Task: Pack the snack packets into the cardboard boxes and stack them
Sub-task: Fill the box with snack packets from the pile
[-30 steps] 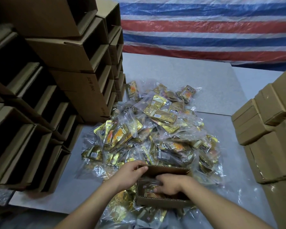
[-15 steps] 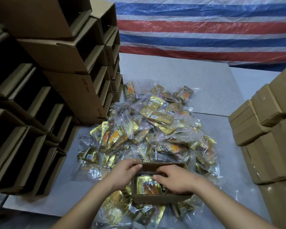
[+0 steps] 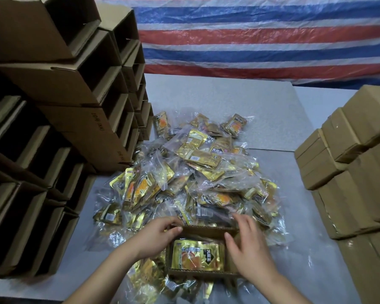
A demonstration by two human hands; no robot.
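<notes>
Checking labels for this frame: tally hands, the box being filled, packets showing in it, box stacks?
Hands: 2 (left hand, right hand)
Open box: 1
Packet inside it: 1
Box stacks: 2 (open-box stack left, closed-box stack right)
Total: 6
Loose packet heap: too tangled to count

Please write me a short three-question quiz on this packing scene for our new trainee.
1. True or false: the open box between the hands already holds a gold packet.
2. Which hand has its grip on the box's wall: A left hand, B right hand?
3. On which side of the packet pile do the closed boxes stand?

Key: 1 true; 2 A; 3 the right.
</notes>
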